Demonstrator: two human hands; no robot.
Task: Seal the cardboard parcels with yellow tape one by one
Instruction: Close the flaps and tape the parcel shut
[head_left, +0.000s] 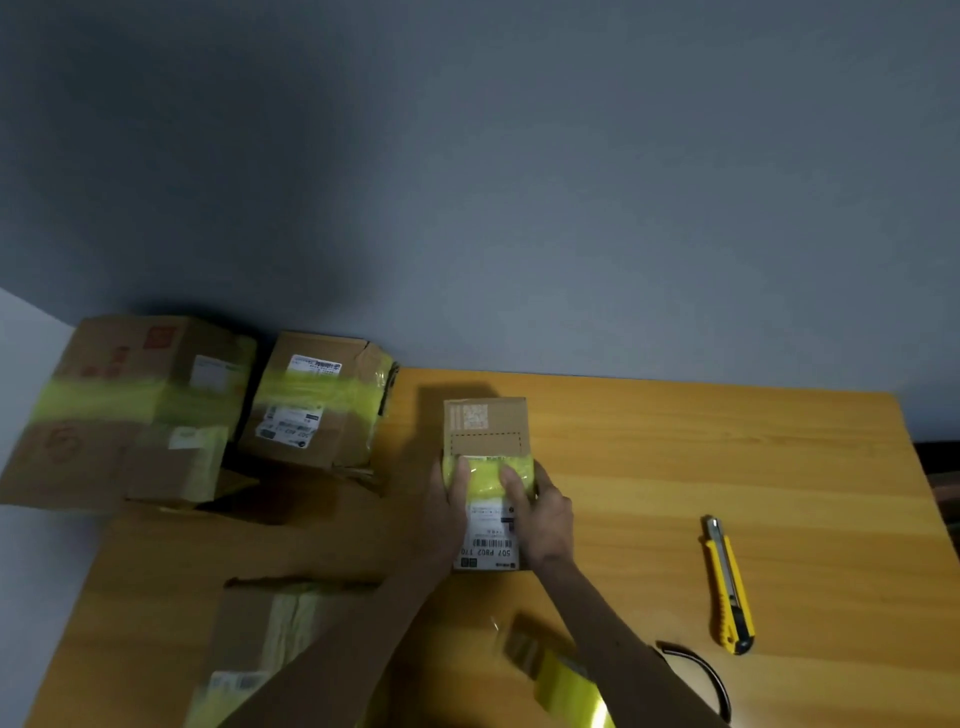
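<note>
A small cardboard parcel lies flat on the wooden table, with a white shipping label and a band of yellow tape across its middle. My left hand grips the parcel's left edge, thumb on the tape. My right hand rests on the right side, its fingers pressing the tape down. The yellow tape roll lies near the table's front edge, below my right forearm.
Three taped parcels are piled at the back left against the wall. Another taped parcel sits at the front left under my left arm. A yellow utility knife lies to the right. A dark curved object sits by the front edge.
</note>
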